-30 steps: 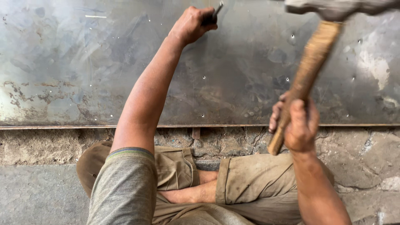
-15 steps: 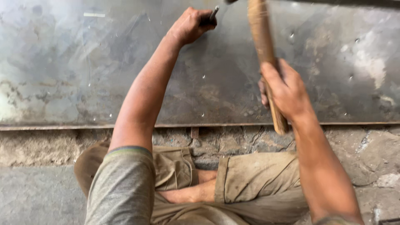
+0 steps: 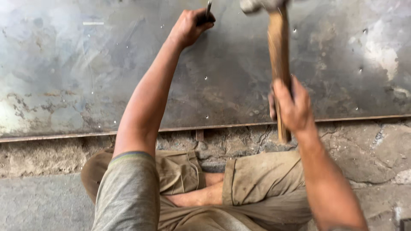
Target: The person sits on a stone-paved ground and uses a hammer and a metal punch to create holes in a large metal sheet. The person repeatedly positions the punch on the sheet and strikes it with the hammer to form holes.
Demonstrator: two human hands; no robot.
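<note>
My left hand is stretched forward and grips a thin dark metal punch standing on a large grey steel sheet. My right hand clasps the wooden handle of a hammer. Its blurred metal head sits at the top edge of the view, just right of the punch. Small punched dots are scattered over the sheet.
The sheet lies on a rough stone floor, its near edge running across the view. My bent legs in khaki shorts fill the bottom of the view. A chalk mark shows at the sheet's upper left.
The hammer swung from raised at the right down towards the punch, and now stands close to upright with its head beside the punch top. My left hand stayed in place.
</note>
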